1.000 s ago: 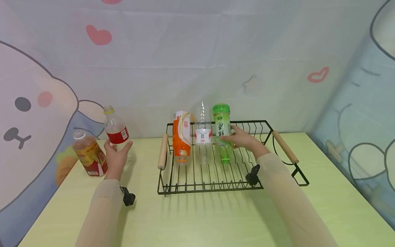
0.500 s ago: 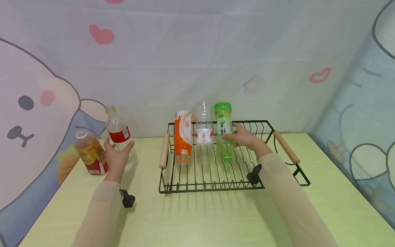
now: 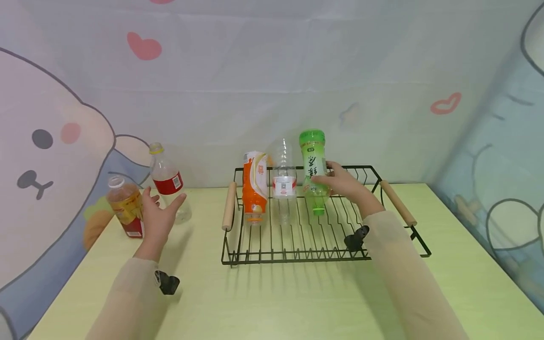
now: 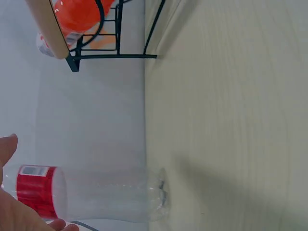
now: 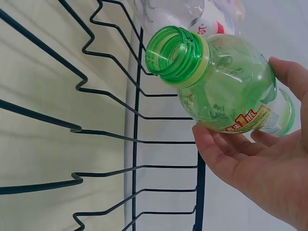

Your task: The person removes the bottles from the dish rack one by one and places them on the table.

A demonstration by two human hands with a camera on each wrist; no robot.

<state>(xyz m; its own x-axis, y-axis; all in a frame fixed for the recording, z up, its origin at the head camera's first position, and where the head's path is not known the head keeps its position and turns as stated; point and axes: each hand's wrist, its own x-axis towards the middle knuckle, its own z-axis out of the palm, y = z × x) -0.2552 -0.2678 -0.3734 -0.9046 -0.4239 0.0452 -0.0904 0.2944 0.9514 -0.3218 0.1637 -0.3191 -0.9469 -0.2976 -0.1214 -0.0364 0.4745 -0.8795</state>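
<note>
Lifted a little over the last 1 s, the green translucent plastic bottle with a green-and-white label (image 3: 314, 153) now stands higher against the rack, while the left hand (image 3: 159, 217) has drawn slightly leftward. Upside down and tilted, the green bottle is at the back middle of the black wire-metal rack (image 3: 293, 260), its uncapped mouth downward; whether its neck touches the wires I cannot tell. The right hand (image 3: 346, 185) grips it from the right, thumb on 1 side and fingers on the other. Just left of it, 2 more bottles lean upside down in the rack: a clear plastic bottle with a white-and-red label (image 3: 284, 186) and, farther left, an orange-and-white bottle (image 3: 255, 186). The rack has 2 round pale-wood handles (image 3: 229, 206), 1 at each end. Left of it, the clear plastic bottle with a red label and yellow neck ring (image 3: 168, 184) stands upright on the pale yellow-green table (image 3: 272, 302); the left hand spreads its thumb and fingers about it, grasping nothing. Beside that hand stands an amber-tinted bottle with a yellow-and-red label (image 3: 127, 210). Behind hangs a pale cloth backdrop (image 3: 255, 56) with pink hearts.
</note>
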